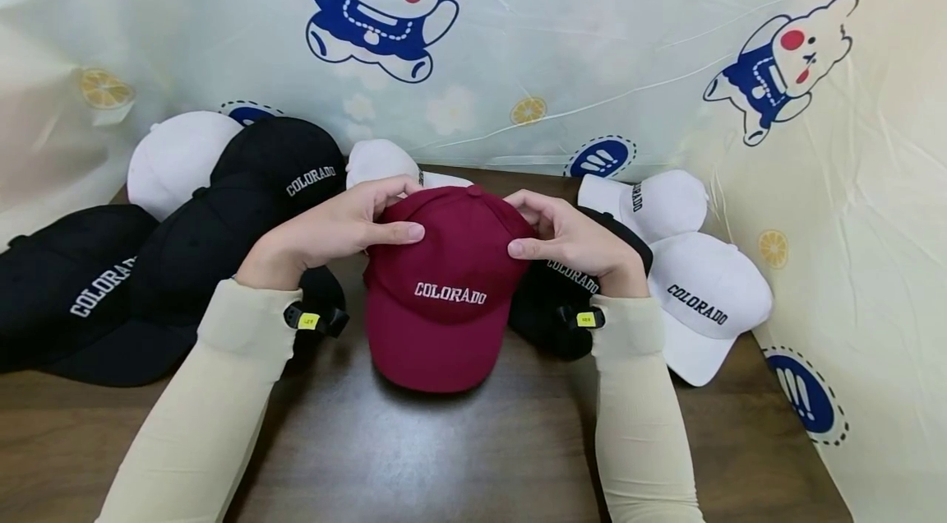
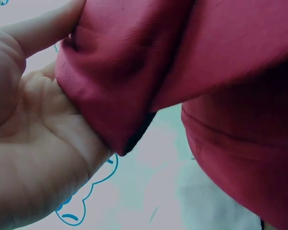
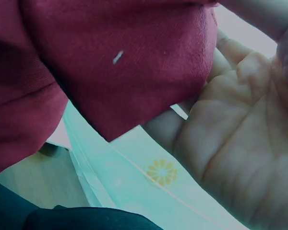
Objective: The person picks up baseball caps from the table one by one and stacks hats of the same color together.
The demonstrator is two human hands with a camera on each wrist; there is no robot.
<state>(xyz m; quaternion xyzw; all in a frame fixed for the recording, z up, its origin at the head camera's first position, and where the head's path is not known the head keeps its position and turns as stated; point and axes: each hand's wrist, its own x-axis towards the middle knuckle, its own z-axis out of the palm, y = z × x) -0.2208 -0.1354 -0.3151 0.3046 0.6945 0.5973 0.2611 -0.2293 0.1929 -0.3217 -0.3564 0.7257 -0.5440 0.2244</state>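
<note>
A dark red baseball cap (image 1: 451, 260) with white COLORADO lettering is held up in the middle of the head view, its brim pointing down toward the person. The left hand (image 1: 355, 219) grips the cap's left side, thumb in front and fingers behind. On the opposite side the right hand (image 1: 570, 235) pinches it the same way. In the left wrist view, folded red fabric (image 2: 110, 72) lies between thumb and fingers. The right wrist view has the cap's edge (image 3: 129, 72) in the right hand's grasp, with a small white speck on the cloth.
Black caps (image 1: 274, 169) and a white cap (image 1: 181, 161) crowd the table's left side. Another white cap (image 1: 381, 161) sits behind the red one. On the right are a black cap (image 1: 547, 309) and white caps (image 1: 703, 284). A printed cloth (image 1: 518, 38) hangs behind the brown table (image 1: 414, 457).
</note>
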